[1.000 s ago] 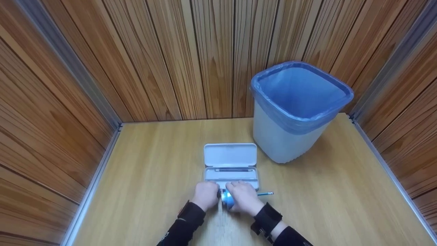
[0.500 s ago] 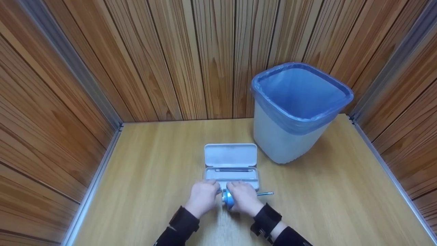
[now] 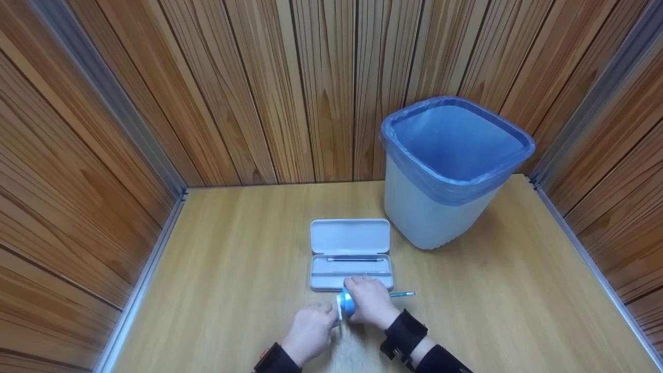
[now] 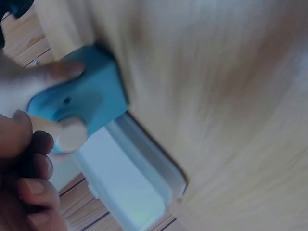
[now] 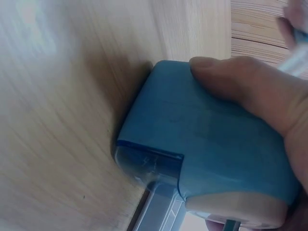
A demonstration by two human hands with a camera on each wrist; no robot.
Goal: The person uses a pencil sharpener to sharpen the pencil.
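Blue sharpener (image 5: pixel 207 120) located on the wooden table (image 3: pixel 233 248), just on my side of the pencil case (image 3: pixel 350 237), a pencil (image 3: pixel 404 293) protruding rightward. My right hand (image 3: pixel 370 301) grasps the sharpener; my left hand (image 3: pixel 311 330) grips its crank handle (image 4: pixel 72 134).

Small wood-panelled booth (image 3: pixel 77 181), as I see it; wider setting unclear. Plank walls (image 3: pixel 326 88) beyond left hand (image 3: pixel 312 330) and right hand (image 3: pixel 370 301); metal strips (image 3: pixel 141 285) edge the tabletop (image 3: pixel 233 248) either side.
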